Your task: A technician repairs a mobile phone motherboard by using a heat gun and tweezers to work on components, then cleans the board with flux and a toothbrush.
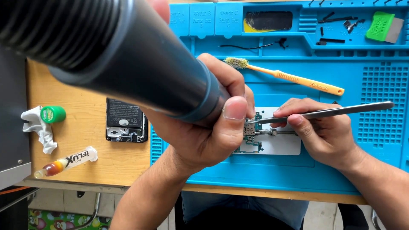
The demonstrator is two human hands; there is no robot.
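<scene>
1. The left hand [204, 132] is closed around a thick dark hot-air nozzle [140, 64], thumb pressed on its tip, aiming it down at the board [251, 132].
2. The right hand [319, 132] pinches steel tweezers [328, 112] between thumb and fingers; their tips rest on the board beside the nozzle's mouth.
3. The board sits clamped in a white holder [281, 142] on the blue mat [341, 170], near the mat's front edge.
4. Risk, as I judge it: the left thumb lies close to the hot tip and could burn; a nudge of the tweezers could shift a small part on the board or its neighbours; lingering heat could harm the board.
5. On the bare wooden desk [85, 123] left of the mat lie an opened phone [126, 120], a flux syringe [68, 162], a green-capped pot [53, 114] and a white rag [40, 127].
6. Farther back on the mat lies an orange brush [294, 79]; the mat's far trays hold small screws, dark parts and a green scraper [381, 25].
7. Below the desk's front edge, tiled floor shows.
</scene>
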